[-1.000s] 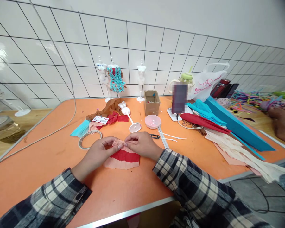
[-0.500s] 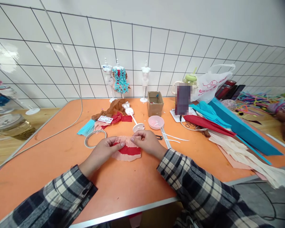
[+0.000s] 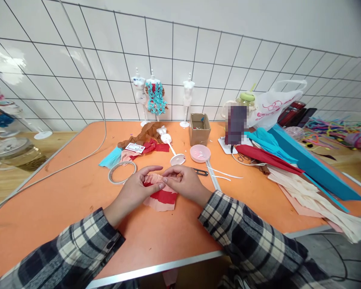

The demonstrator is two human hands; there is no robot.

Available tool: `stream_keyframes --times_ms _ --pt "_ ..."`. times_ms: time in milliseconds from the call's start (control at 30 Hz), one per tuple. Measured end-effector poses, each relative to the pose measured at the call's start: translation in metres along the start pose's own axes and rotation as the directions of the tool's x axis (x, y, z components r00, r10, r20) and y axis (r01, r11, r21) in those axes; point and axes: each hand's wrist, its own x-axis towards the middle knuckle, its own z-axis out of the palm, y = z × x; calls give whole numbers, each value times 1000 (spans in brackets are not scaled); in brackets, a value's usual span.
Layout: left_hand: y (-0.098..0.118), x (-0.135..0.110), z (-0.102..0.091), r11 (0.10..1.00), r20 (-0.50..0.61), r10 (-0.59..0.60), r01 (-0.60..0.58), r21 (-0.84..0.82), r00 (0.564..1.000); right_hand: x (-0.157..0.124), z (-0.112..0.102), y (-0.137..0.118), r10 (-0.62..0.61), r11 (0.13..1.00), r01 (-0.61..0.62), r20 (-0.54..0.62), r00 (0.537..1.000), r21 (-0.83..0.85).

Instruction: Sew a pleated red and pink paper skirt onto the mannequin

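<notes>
Fingers pinch above the orange table [image 3: 156, 241], left hand [image 3: 134, 192] and right hand [image 3: 187, 185] sharing the top edge of the pink-and-red piece [image 3: 163, 197], probably for control, its body below them; left of them, a tape roll [image 3: 110, 178], likely kept within reach

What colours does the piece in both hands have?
The piece is pale pink with a red band; the head view shows it.
</notes>
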Motion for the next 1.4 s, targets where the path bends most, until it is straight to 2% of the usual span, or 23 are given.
stream_keyframes --times_ms 67,167,267,400,633,867,1100,1200,1267,1400 --pt "0 0 -1 997 3 -2 2 75 1000 0 0 -2 45 999 -45 3 999 1" --pt "-4 1 -2 987 -20 64 -60 148 998 1 -1 -4 80 995 -78 -34 996 64" --pt "-10 4 -2 992 21 74 -76 98 997 3 -3 -5 120 984 -110 -65 991 141" --pt "-11 5 -2 999 99 23 -26 25 995 5 -4 -2 128 984 -117 -81 988 131" --pt "-14 6 -3 999 132 44 -45 11 990 7 -4 5 126 985 -123 -19 992 122" --pt "-12 5 0 996 206 -44 58 -64 978 9 -9 10 136 981 -116 -127 982 158" --pt "-11 5 -3 994 261 11 17 -105 965 8 -9 10 88 966 -90 18 996 241" --pt "-8 3 -3 995 306 17 14 -99 952 8 -9 12 75 969 -72 -3 997 235" --pt "-8 4 -5 995 293 10 19 -97 956 9 -10 14 70 967 -56 -50 996 249" --pt "-14 8 -11 981 159 -17 47 -188 987 10 -12 17 75 966 -51 -85 994 255"
